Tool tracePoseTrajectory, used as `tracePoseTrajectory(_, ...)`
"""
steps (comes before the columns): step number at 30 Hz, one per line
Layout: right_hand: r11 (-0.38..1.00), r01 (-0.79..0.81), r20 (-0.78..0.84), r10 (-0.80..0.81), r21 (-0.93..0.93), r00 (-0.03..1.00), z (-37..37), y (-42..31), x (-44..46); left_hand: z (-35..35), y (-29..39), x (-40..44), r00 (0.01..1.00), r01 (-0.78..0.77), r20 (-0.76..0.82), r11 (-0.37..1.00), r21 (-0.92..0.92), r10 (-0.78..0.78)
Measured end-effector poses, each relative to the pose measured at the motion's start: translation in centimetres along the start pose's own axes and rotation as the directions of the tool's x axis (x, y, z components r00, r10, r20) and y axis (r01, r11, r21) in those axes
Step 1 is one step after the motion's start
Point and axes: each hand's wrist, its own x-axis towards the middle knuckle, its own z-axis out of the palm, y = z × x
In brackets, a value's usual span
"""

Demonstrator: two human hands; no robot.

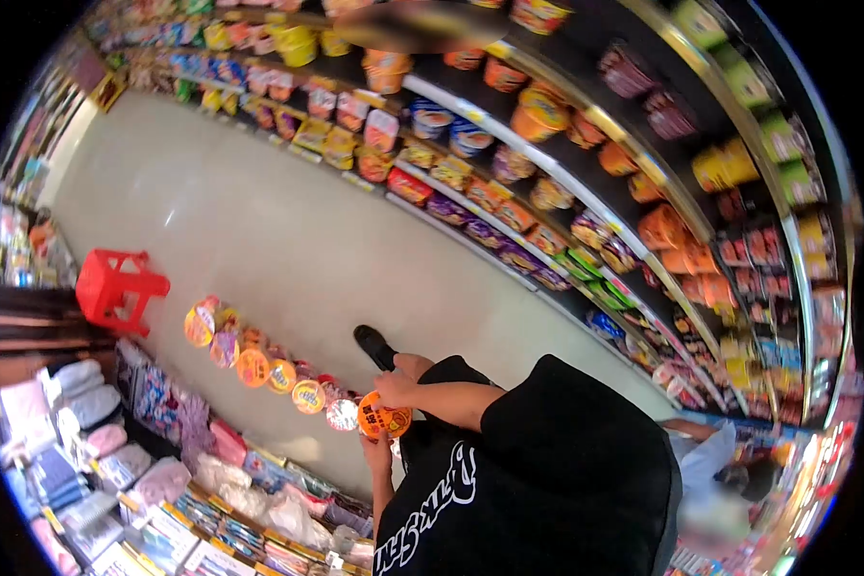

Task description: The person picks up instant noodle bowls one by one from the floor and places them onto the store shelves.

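Observation:
An orange-lidded instant noodle tub (384,419) is held close in front of my black shirt. My right hand (395,389) grips its upper edge in the picture, and my left hand (378,444) has its fingers round the lower edge. Running away to the upper left from the held tub is a row of similar tubs with round lids: a white-and-red one (343,415), a pale yellow one (308,396), an orange one (252,367) and several others. What they stand on is hard to make out.
Store shelves (509,211) packed with noodle tubs curve along the top and right. A red plastic stool (120,286) stands on the pale floor (230,211) beyond the row. Folded textiles and packaged goods (154,480) fill the lower left. Another person (706,470) is at the lower right.

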Motion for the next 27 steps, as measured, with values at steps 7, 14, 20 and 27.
tracePoseTrajectory(7, 0.976, -0.102, -0.251, 0.149, 0.192, 0.956, -7.4, 10.3, -6.3, 8.4, 9.2, -1.6, 0.935, -0.240, 0.299, 0.960, 0.146, 0.189)
tracePoseTrajectory(14, 0.866, -0.116, -0.530, 0.397, 0.486, 0.749, -16.0, 22.1, -15.6, 23.1, 21.0, -5.0, 0.761, -0.603, 0.481, 0.747, 0.281, 0.434)
tracePoseTrajectory(20, 0.634, 0.033, -0.589, 0.696, 0.773, 0.411, -23.5, 29.3, -27.3, 38.8, 27.7, -8.3, 0.511, -0.707, 0.690, 0.707, -0.001, 0.512)
tracePoseTrajectory(27, 0.584, 0.453, -0.635, 0.771, 0.673, -0.051, -25.4, 37.6, -36.4, 54.7, 34.3, -16.9, 0.215, -0.751, 0.848, 0.637, -0.173, 0.484)
